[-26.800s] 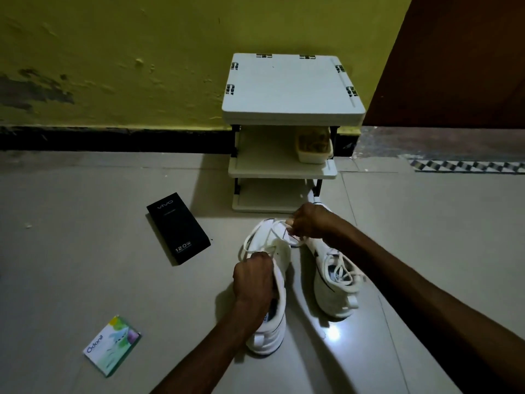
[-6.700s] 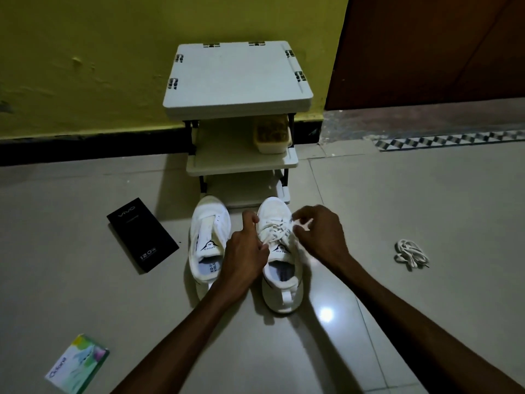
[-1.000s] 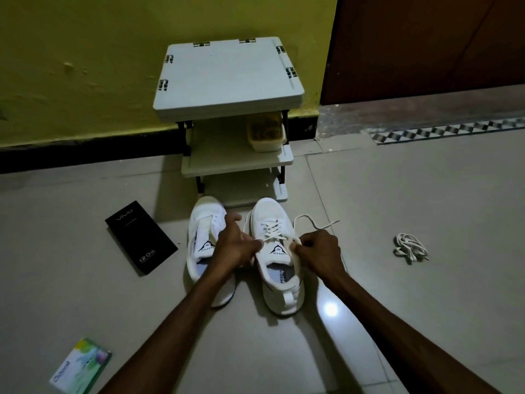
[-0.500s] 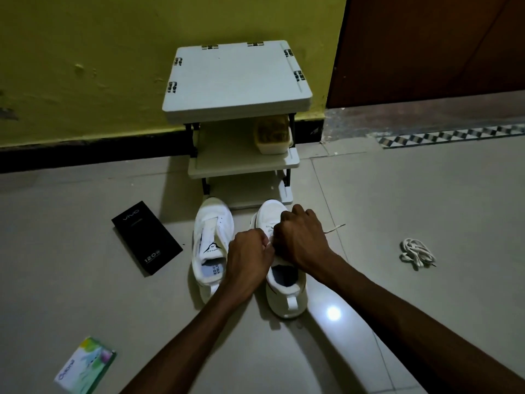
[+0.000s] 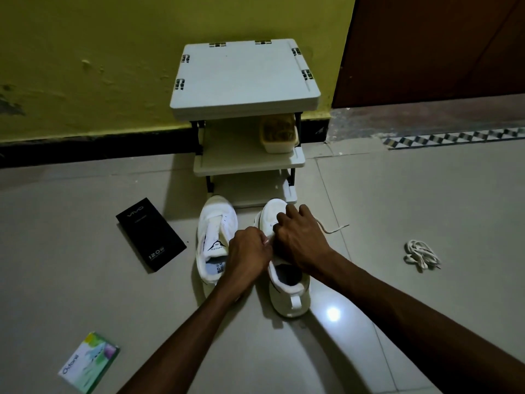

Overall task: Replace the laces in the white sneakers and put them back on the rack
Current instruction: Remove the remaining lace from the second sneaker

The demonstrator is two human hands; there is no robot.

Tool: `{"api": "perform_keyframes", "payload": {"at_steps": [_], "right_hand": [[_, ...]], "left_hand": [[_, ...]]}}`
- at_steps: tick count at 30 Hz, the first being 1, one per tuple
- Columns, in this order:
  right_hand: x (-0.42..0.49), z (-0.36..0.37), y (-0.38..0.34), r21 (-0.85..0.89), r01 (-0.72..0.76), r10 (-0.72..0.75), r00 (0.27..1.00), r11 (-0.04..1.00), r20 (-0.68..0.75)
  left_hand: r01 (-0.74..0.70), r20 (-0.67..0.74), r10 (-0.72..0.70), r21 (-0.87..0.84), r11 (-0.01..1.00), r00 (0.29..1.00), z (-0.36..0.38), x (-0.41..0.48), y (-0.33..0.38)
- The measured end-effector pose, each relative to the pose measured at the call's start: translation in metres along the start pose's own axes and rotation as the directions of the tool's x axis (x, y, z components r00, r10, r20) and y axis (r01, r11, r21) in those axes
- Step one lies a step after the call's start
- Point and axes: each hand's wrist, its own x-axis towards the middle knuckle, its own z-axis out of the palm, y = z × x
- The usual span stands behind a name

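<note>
Right hand (image 5: 301, 240) crossed onto sneaker (image 5: 288, 297) | its fingers and left hand (image 5: 250, 250) pinch lace (image 5: 333, 228) | toe points toward rack (image 5: 244, 78)

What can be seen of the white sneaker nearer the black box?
The white sneaker stands upright on the tiled floor, toe toward the rack, beside the other sneaker. It looks like fabric; no lace shows in it, and its tongue, bearing a black triangle logo, is raised. The left hand and wrist overlap its inner side; contact cannot be told.

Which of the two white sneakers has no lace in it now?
The sneaker on the left: its tongue lies bare. The right sneaker trails a lace end to its right.
</note>
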Motion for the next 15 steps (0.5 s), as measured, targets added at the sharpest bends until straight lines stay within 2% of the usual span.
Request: {"api": "perform_keyframes", "payload": {"at_steps": [2,3,5,6,8,12,15], "right_hand": [[0.003,-0.003,0.012,0.038,-0.190,0.191,0.981,0.981,-0.039],[0.004,-0.002,0.022,0.141,-0.324,0.329,0.944,0.936,-0.017],[0.001,0.000,0.038,0.320,-0.562,0.558,0.822,0.763,0.114],[-0.001,0.003,0.040,0.357,-0.620,0.609,0.778,0.699,0.158],[-0.005,0.008,0.033,0.368,-0.617,0.611,0.778,0.695,0.150],[-0.001,0.001,0.017,0.512,-0.390,0.422,0.905,0.766,0.058],[0.002,0.000,0.010,0.343,-0.254,0.239,0.967,0.904,0.088]], "left_hand": [[-0.008,-0.026,0.010,0.063,0.998,1.000,-0.001,-0.001,0.000],[-0.010,-0.037,0.013,0.081,0.997,0.999,-0.001,-0.002,-0.001],[-0.004,-0.024,0.006,0.068,0.998,1.000,-0.001,-0.001,-0.002],[-0.003,-0.010,0.003,0.052,0.999,1.000,-0.001,-0.001,-0.001],[-0.014,0.008,0.014,0.044,0.999,1.000,0.000,-0.001,0.002],[-0.011,-0.004,0.011,0.042,0.999,1.000,0.000,0.001,0.003],[-0.011,0.019,0.011,0.007,1.000,1.000,0.000,0.001,0.002]]}}
